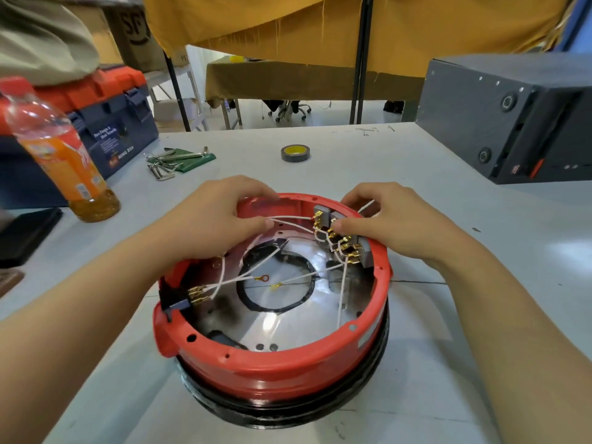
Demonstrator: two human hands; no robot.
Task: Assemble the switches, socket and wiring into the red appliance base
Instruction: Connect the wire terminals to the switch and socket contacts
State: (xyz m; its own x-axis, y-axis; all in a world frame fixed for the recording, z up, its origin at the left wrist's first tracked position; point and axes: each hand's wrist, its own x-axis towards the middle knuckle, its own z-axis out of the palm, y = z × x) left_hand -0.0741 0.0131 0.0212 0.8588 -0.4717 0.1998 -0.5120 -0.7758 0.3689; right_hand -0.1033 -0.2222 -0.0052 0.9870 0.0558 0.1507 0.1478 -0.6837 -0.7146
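Note:
The round red appliance base [272,363] stands upside down on the grey table, its shiny metal floor showing inside. A row of grey switches [346,238] with brass terminals sits along the far right inner wall. A black socket [179,299] with brass pins is set in the left wall. White wires [294,225] run between them across the inside. My left hand [221,216] grips the far left rim, thumb inside against a wire. My right hand [384,222] grips the far right rim over the switches, its thumb pressing on the switch block.
An orange drink bottle [64,155] stands at the left, a blue and orange toolbox [112,123] behind it. Hex keys on a green pouch [176,161] and a roll of black tape [295,152] lie beyond the base. A dark grey box [512,123] stands at the right.

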